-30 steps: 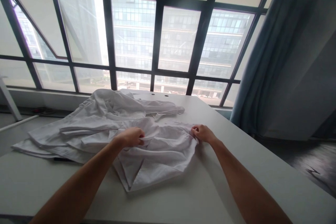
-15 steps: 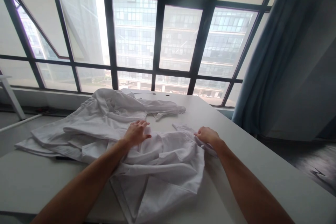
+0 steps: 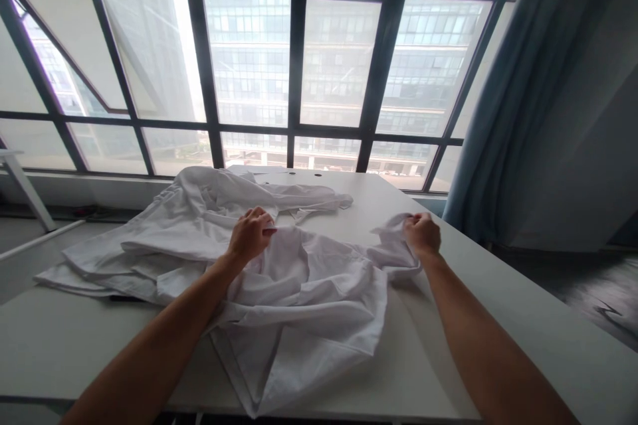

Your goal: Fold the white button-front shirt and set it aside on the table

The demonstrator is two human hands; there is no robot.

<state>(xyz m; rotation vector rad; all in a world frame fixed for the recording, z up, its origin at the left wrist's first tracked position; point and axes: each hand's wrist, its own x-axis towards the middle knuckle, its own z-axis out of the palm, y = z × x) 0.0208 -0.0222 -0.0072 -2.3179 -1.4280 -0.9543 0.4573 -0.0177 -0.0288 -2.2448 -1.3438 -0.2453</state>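
A long-sleeved white garment that looks like a coat (image 3: 319, 279) lies crumpled and spread over a white table (image 3: 478, 372). Its near part hangs in folds toward the front edge. My left hand (image 3: 252, 234) is closed on the cloth at the middle, with a bit of fabric lifted between thumb and fingers. Over on the right, my right hand (image 3: 423, 234) grips the end of a sleeve (image 3: 393, 249) and holds it raised off the tabletop. Another sleeve (image 3: 314, 199) stretches across the far side of the table.
Behind the table stands a large window with a dark frame (image 3: 295, 66), one pane tilted at the left. A blue-grey curtain (image 3: 503, 93) hangs at the right. A white metal leg (image 3: 30, 192) is at the far left. Something dark lies partly under the cloth at left.
My right hand has moved right and away from me, lifting the sleeve end. The left hand's spread fingers have closed on the cloth and raised it slightly.
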